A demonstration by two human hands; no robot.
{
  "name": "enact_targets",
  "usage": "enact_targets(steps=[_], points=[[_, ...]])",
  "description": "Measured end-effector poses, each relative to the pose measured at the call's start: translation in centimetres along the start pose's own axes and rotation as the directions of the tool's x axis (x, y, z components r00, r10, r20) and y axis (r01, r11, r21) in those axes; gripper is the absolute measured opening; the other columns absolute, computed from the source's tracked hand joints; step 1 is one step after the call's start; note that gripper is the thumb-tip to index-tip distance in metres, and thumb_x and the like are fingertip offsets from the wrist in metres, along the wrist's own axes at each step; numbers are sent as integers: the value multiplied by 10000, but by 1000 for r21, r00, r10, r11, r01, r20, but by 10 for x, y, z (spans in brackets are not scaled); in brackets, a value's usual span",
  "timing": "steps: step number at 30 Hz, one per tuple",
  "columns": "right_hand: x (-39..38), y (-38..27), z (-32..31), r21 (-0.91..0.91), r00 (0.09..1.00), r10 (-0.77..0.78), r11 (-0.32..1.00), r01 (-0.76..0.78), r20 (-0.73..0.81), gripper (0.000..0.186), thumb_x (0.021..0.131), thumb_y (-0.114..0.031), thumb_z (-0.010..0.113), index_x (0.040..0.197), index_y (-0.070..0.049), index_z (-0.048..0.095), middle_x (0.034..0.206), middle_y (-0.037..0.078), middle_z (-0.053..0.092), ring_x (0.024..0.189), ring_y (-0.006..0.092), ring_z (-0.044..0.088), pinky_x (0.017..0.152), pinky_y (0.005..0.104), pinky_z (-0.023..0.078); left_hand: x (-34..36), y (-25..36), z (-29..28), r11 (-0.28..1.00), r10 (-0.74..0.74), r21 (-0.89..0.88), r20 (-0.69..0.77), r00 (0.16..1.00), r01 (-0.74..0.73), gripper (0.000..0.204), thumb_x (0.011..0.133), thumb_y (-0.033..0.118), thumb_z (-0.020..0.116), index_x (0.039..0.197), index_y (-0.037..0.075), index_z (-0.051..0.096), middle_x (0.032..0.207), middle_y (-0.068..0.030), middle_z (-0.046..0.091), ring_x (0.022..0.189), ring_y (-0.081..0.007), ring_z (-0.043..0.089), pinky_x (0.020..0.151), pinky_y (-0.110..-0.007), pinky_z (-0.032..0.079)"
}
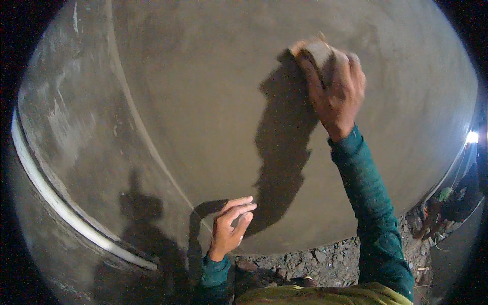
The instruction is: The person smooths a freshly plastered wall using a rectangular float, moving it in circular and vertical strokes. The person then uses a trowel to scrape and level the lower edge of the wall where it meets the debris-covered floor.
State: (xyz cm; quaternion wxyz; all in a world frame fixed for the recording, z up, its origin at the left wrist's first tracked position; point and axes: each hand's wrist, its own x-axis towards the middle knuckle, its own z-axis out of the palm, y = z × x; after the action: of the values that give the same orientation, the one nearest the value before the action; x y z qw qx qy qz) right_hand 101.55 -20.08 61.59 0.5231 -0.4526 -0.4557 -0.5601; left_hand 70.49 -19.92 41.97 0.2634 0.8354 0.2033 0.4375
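Observation:
Up on the grey plastered wall [203,101], my right hand [339,91] grips a grey, orange-edged sponge [320,55]. The sponge looks pressed to the plaster, and motion blurs it slightly. Part of it is hidden under my fingers. Lower and to the left, my left hand [231,227] holds nothing. Its fingers are bent loosely, with the thumb apart from them. Whether its fingertips touch the wall, I cannot tell. Both my forearms are in green sleeves, and dark shadows of my arms fall across the plaster.
A pale line [133,109] curves down the wall on the left. Beyond it, a white pipe [66,216] runs along the wall. Rubble [320,262] covers the ground at the wall's foot. At the right are a bright lamp [472,137] and another person [457,208], partly visible.

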Motion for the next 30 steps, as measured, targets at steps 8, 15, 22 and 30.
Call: enact_targets(steps=[8, 15, 22, 30], points=[[-23, 141, -65, 47, 981, -145, 989, 140, 128, 390, 824, -289, 844, 1106, -81, 674, 1072, 158, 629, 922, 369, 597, 772, 480, 477, 37, 63, 135, 997, 59, -58, 44, 997, -56, 219, 981, 150, 709, 1153, 26, 761, 1308, -196, 699, 1202, -338, 679, 1036, -425, 515], [-23, 286, -94, 96, 922, -350, 936, 339, 166, 490, 801, -284, 841, 1214, -85, 671, 1152, 172, 625, 1029, 377, 605, 867, 487, 484, 100, 144, 306, 993, 58, -108, 49, 997, -53, 218, 981, 136, 705, 1162, 32, 765, 1313, -195, 697, 1221, -334, 668, 1064, -429, 498], [-10, 510, -181, 72, 990, -49, 997, 39, 135, 477, 803, -276, 846, 1209, -89, 681, 1092, 135, 643, 952, 359, 617, 838, 496, 481, 139, 208, 492, 997, -35, -72, 0, 999, 35, 230, 975, 141, 710, 1171, 33, 763, 1304, -189, 699, 1226, -333, 660, 1059, -434, 494], [-78, 771, -270, 254, 833, -457, 885, 391, 311, 529, 783, -296, 828, 1238, -96, 648, 1173, 149, 609, 1032, 350, 592, 846, 481, 460, 227, 307, 755, 1000, 4, -20, -62, 998, -5, 237, 980, 151, 707, 1179, 34, 759, 1334, -182, 687, 1227, -327, 658, 1060, -432, 488]])
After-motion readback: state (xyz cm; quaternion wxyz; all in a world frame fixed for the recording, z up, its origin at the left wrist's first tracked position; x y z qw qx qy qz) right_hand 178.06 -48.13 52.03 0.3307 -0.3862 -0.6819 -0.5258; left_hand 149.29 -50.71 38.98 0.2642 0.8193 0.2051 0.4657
